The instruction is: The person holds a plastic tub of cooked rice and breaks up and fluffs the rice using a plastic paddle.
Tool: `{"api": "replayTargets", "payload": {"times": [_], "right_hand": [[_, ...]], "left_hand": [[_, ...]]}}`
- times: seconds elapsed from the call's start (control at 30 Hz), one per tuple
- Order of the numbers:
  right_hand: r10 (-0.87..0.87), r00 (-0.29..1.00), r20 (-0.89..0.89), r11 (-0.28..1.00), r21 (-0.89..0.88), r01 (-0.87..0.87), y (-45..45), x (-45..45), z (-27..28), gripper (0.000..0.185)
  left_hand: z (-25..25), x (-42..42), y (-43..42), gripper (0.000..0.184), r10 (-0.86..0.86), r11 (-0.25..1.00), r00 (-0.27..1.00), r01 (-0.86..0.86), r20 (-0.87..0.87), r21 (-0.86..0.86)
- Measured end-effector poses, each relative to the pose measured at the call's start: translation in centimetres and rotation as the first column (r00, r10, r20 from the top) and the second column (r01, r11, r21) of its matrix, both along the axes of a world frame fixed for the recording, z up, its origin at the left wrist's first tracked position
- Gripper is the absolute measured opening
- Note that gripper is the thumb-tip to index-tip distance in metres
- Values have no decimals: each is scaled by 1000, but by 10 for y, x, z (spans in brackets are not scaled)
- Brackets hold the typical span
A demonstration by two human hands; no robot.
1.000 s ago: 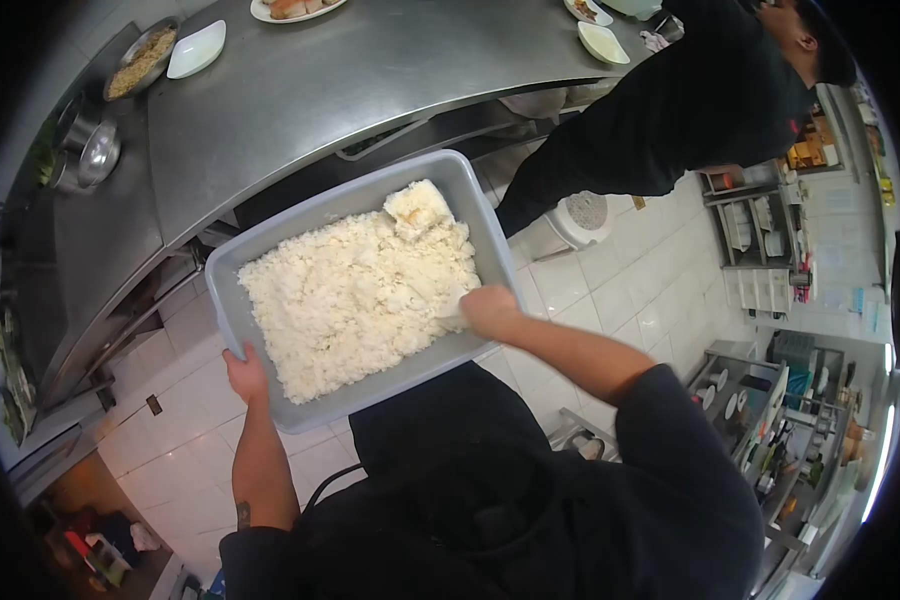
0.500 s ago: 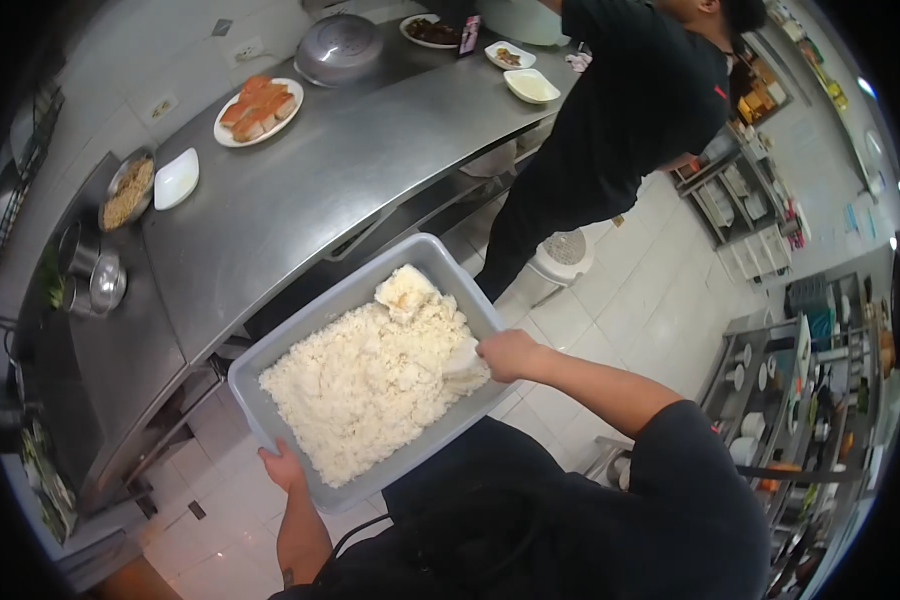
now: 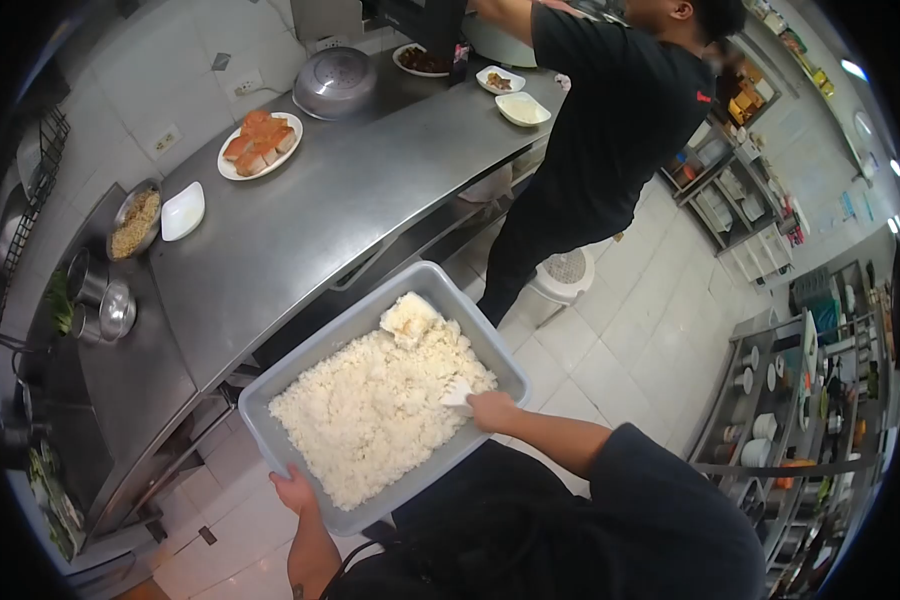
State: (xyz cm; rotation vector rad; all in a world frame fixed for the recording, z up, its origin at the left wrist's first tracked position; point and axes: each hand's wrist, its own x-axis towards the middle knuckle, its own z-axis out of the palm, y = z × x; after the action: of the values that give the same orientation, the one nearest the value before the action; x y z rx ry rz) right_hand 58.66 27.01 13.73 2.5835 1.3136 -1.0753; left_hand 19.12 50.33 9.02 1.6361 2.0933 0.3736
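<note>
A grey plastic tub [image 3: 517, 380] full of white rice [image 3: 370, 405] is held in front of my body, tilted in view. My left hand [image 3: 294, 491] grips the tub's lower left rim, its thumb along the edge. My right hand [image 3: 493, 411] is closed round the handle of a white scoop [image 3: 457, 393], whose flat end touches the rice near the tub's right side. A paler lump of rice [image 3: 410, 320] sits at the tub's far corner.
Beyond the tub runs a steel counter [image 3: 300, 230] with a plate of orange-topped pieces [image 3: 261, 145], a white dish [image 3: 182, 211], a bowl of brown grains [image 3: 135, 224] and a metal lid [image 3: 335, 83]. A person [image 3: 610, 130] in black stands close by. A stool [image 3: 564, 277] is behind them.
The view has shifted, showing more of the counter and wall. The scoop in my right hand has moved over the rice, and its white blade now shows more clearly. The other person's arm now reaches over the counter.
</note>
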Motion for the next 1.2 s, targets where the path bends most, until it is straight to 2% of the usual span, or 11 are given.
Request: {"api": "replayTargets", "payload": {"times": [0.2,0.27,0.33,0.4,0.57,0.63,0.7,0.83,0.9,1.1,1.2], "right_hand": [[239,971,-12,964,-116,-239,18,48,132,18],[337,940,57,926,-200,-319,29,53,136,19],[441,890,112,872,-290,-396,33,51,122,21],[404,913,54,868,-337,-365,23,45,66,22],[274,961,29,912,-325,-250,30,65,33,28],[254,967,8,905,-356,-235,29,84,33,31],[472,877,-86,733,-514,-445,21,90,32,34],[439,887,-146,803,-380,-460,34,121,79,34],[435,899,-47,830,-366,-421,65,117,111,33],[202,979,27,931,-316,-184,70,65,45,27],[227,972,60,943,-264,-203,48,37,37,24]], "left_hand": [[-11,-7,-1,43,-30,998,1000,30,-1,64],[-4,-2,-2,42,-3,998,1000,4,-22,55],[0,-1,-3,43,10,1000,1000,-9,-11,17],[-3,-1,-5,44,12,1000,1000,-12,9,27],[-20,-15,-3,45,-33,992,999,29,35,123],[-2,-3,0,46,17,1000,998,-16,61,-16],[-1,-3,1,46,8,1000,999,-8,49,1],[-6,-8,-1,47,-44,999,995,42,89,26],[-8,-5,-1,47,-13,999,998,11,64,42],[-25,-11,2,46,-40,996,999,38,21,87],[-14,-9,6,46,-28,998,1000,27,12,60]]}}
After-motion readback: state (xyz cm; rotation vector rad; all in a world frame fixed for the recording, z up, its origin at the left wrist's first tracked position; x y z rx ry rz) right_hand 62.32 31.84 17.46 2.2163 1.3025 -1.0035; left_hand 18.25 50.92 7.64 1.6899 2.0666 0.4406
